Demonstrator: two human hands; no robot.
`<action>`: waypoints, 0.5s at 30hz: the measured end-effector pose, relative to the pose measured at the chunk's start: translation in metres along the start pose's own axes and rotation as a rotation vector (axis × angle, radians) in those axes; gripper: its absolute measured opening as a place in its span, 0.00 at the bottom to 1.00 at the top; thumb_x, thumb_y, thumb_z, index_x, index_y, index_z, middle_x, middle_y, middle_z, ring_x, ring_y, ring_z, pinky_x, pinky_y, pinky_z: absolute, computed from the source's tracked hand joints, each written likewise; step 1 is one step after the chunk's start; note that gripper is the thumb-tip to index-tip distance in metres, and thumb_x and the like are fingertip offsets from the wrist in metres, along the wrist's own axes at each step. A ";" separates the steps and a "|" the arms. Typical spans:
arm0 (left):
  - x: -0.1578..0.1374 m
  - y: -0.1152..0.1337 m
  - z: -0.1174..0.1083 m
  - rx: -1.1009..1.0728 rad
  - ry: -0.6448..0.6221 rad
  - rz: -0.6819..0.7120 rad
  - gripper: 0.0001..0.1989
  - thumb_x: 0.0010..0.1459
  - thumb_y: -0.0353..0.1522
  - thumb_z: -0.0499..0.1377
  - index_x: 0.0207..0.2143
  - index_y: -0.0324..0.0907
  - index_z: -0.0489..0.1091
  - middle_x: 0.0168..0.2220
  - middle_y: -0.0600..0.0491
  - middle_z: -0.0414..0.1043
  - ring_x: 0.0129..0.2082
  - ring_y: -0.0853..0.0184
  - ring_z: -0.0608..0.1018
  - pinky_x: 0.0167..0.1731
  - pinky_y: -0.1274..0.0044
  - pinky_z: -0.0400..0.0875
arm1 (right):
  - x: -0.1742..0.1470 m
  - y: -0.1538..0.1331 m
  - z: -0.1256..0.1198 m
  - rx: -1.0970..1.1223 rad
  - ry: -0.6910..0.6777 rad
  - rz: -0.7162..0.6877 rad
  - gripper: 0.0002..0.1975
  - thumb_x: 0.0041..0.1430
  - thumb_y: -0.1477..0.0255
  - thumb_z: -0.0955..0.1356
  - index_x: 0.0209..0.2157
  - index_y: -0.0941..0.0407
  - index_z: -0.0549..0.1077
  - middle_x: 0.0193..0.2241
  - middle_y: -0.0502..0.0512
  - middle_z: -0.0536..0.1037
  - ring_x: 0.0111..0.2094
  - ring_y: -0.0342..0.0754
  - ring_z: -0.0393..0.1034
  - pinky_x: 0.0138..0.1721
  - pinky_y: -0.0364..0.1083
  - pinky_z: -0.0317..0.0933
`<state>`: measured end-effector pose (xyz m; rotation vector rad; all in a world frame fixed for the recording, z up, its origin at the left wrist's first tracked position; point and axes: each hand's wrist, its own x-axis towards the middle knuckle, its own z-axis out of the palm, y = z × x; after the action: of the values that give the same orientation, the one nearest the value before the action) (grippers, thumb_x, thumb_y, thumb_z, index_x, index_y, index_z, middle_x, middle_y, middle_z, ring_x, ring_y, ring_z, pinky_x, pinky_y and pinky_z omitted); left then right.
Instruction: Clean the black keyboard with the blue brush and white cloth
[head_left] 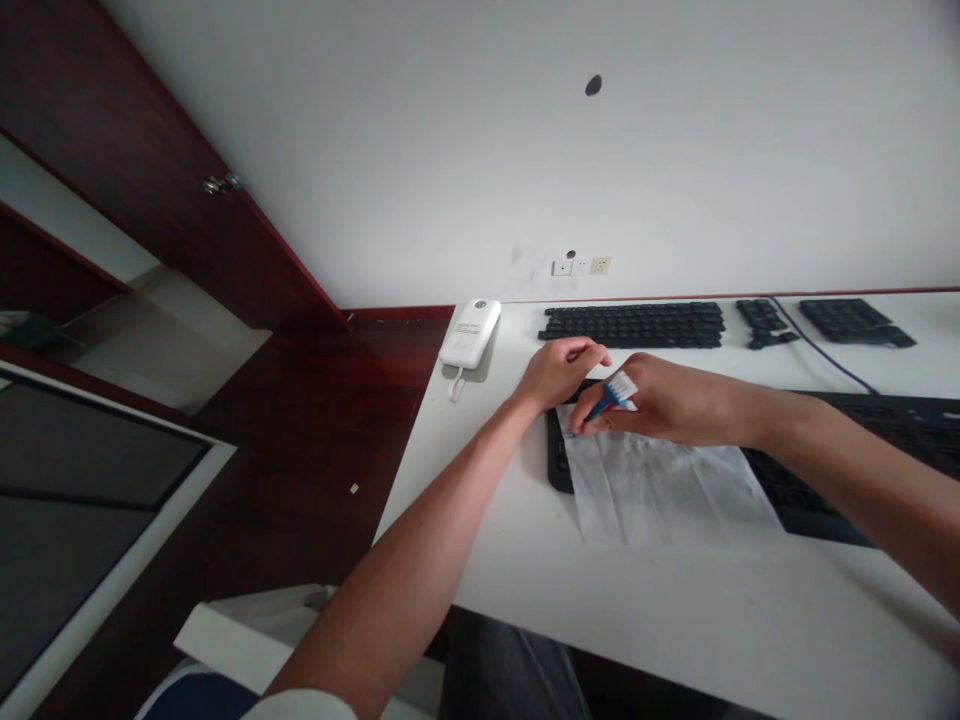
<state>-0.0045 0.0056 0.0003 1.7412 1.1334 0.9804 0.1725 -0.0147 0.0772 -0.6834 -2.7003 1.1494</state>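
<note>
While gripping the brush (622, 387) in the right hand (664, 397), holds that hand above the left part of the keyboard (802, 495), over the white cloth (664, 500) spread there. Pinches the blue handle between thumb and bent fingers, with the grip closed and the white bristles turned up, away from the cloth. Sets the fingertips at the cloth's far left corner; cannot tell whether pressing on it or just above it. Extends the right forearm from the right edge of view across the keyboard, with the back of the hand up.

Holds the left hand (559, 370) partly open just beside the right, at the keyboard's far left corner, with fingers loosely bent and one pointing toward the right hand. Cannot tell whether touching the keyboard. Extends the left arm nearly straight from the lower left, across the edge of the desk (675, 610). Faces loose black keys (634, 325) in three groups along the back of the desk, with the power bank (470, 335) near the left hand.
</note>
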 end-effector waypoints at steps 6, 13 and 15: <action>0.001 -0.001 0.001 -0.028 -0.006 0.015 0.16 0.67 0.40 0.54 0.35 0.40 0.76 0.34 0.54 0.74 0.36 0.66 0.74 0.40 0.78 0.68 | 0.003 -0.002 0.003 0.001 -0.015 -0.005 0.11 0.67 0.66 0.68 0.41 0.50 0.84 0.39 0.55 0.86 0.40 0.53 0.81 0.43 0.49 0.71; -0.003 0.007 -0.001 -0.075 0.007 -0.039 0.15 0.68 0.38 0.55 0.36 0.38 0.76 0.30 0.54 0.71 0.30 0.68 0.68 0.32 0.78 0.61 | 0.007 -0.002 0.017 -0.126 0.068 -0.004 0.13 0.67 0.69 0.67 0.43 0.55 0.85 0.35 0.56 0.86 0.33 0.51 0.78 0.39 0.48 0.70; -0.002 0.005 -0.001 -0.077 0.029 -0.025 0.15 0.68 0.38 0.55 0.36 0.38 0.76 0.30 0.54 0.70 0.30 0.68 0.68 0.31 0.78 0.60 | 0.006 -0.002 0.017 -0.137 0.057 -0.004 0.13 0.67 0.69 0.67 0.42 0.55 0.85 0.34 0.55 0.85 0.32 0.49 0.77 0.37 0.47 0.69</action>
<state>-0.0043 0.0027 0.0052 1.6525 1.1189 1.0243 0.1618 -0.0238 0.0664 -0.7172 -2.7496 0.9355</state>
